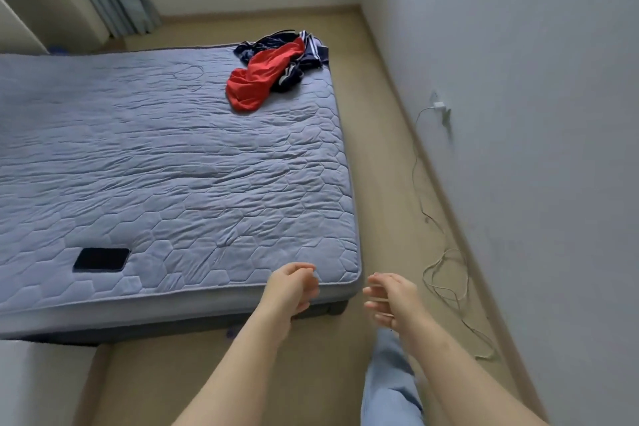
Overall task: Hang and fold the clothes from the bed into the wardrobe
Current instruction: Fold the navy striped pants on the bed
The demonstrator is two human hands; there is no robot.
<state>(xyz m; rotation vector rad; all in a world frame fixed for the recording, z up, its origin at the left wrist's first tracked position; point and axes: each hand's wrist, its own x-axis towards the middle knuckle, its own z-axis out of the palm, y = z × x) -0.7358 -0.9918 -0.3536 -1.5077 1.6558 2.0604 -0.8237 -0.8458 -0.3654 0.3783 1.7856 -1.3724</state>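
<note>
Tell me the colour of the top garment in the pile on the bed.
The top garment is red; the head view shows it best.

We see the clothes (276,67) on the bed's (173,156) far right corner, a phone (101,259) near-left, cable (446,273) on the floor (380,156) right.

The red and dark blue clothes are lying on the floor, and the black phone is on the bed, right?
Not quite. The head view shows the red and dark blue clothes piled on the bed, at its far right corner, not the floor. The black phone is on the bed.
</note>
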